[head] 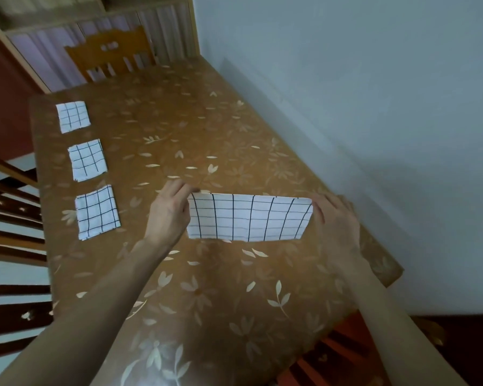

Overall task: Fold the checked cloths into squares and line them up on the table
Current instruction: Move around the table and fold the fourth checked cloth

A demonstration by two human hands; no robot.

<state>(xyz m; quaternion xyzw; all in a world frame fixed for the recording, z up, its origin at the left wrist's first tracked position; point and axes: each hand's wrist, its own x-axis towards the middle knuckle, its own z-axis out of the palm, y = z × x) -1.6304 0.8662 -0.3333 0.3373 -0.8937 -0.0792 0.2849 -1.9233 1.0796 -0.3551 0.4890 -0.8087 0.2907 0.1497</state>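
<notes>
A white cloth with a black check (248, 217), folded into a long strip, is held over the middle of the table. My left hand (169, 210) pinches its left end and my right hand (336, 218) grips its right end. Its lower edge hangs close to the table top. Three folded checked squares lie in a line along the table's left side: the far square (73, 116), the middle square (87, 159) and the near square (97, 211). They lie flat with gaps between them.
The table (207, 288) has a brown cover with a pale flower print and stands against a grey wall (374, 107) on the right. A wooden chair (110, 55) stands at the far end. Chair backs (11, 218) line the left edge.
</notes>
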